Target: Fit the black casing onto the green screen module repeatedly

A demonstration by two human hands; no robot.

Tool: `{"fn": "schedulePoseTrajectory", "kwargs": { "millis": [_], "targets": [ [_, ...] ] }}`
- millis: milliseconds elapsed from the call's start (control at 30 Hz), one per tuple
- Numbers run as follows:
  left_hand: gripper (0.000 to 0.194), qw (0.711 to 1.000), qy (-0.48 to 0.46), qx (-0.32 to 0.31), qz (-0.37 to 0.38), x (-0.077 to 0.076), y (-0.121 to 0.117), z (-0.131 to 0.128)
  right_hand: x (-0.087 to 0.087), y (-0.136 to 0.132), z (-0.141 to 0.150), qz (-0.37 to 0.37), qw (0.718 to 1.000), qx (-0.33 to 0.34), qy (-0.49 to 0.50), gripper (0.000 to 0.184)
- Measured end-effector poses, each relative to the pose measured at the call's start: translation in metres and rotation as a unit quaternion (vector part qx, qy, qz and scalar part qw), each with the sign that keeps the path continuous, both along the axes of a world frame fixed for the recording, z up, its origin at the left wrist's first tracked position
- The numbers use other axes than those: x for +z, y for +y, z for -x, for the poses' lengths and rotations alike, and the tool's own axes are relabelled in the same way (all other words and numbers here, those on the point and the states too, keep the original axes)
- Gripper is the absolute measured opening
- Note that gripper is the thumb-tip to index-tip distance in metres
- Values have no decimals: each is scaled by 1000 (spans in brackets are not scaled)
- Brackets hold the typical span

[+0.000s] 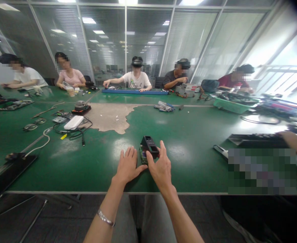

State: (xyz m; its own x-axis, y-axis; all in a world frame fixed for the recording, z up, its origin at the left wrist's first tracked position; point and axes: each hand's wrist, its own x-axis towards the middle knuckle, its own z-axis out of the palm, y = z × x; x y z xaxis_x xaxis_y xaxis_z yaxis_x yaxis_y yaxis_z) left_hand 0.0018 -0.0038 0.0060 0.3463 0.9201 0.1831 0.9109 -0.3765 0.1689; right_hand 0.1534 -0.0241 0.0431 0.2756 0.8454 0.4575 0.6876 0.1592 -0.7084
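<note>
A black plastic housing with a green circuit board (149, 145) along its left side stands on the green table (189, 135) before me. My right hand (161, 165) grips it from the right, the thumb on the near face and the fingers along the far right side. My left hand (128, 164) lies palm down just left of it, fingers stretched out, with nothing in it. The left thumb points toward the near end of the circuit board; whether it touches the board I cannot tell. My right fingers hide part of the housing.
To the left lie a white power bank (74, 122), cables, glasses (34, 125) and a black power strip (16, 168). Grey gloves (164, 106) and a green basket (236, 104) are farther off. Several people sit opposite; another person's hand (296, 145) shows at right.
</note>
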Motion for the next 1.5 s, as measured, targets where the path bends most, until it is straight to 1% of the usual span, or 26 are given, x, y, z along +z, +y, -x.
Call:
{"fn": "schedulePoseTrajectory", "kwargs": {
  "millis": [100, 233, 400, 533, 733, 800, 900, 1067, 1300, 1400, 1500],
  "targets": [
    [83, 1000, 0, 1, 10, -1, 1, 1, -2, 2, 10, 7, 999, 3, -33, 76],
    [81, 1000, -2, -1, 15, -3, 2, 1, -5, 3, 16, -6, 998, 6, -57, 73],
    [84, 1000, -3, 1, 15, -4, 2, 1, -7, 2, 22, 11, 996, 1, -88, 74],
    [88, 1000, -5, -1, 25, -4, 3, 2, -19, -2, 21, 16, 996, 2, -92, 73],
    [88, 1000, -12, 2, 28, -3, 2, 1, -38, -5, 16, 17, 994, 6, -105, 73],
    [87, 1000, -11, 4, 27, -2, 2, 0, -43, -6, 16, 12, 994, 3, -107, 73],
    [88, 1000, -3, 3, 28, -2, 2, 0, -47, -5, 15, 7, 995, 4, -99, 77],
    [85, 1000, 15, 6, 20, -3, 1, -2, -45, -1, 11, -17, 996, 11, -84, 83],
    [84, 999, 36, 3, 15, -3, 2, -2, -44, -2, 11, 20, 995, 16, -92, 73],
    [85, 999, 39, 1, 16, -2, 3, -2, -37, -3, 12, 11, 997, 14, -72, 73],
    [85, 999, 37, 0, 11, -3, 3, -2, -25, -2, 11, -11, 999, 14, -46, 73]
  ]
}}
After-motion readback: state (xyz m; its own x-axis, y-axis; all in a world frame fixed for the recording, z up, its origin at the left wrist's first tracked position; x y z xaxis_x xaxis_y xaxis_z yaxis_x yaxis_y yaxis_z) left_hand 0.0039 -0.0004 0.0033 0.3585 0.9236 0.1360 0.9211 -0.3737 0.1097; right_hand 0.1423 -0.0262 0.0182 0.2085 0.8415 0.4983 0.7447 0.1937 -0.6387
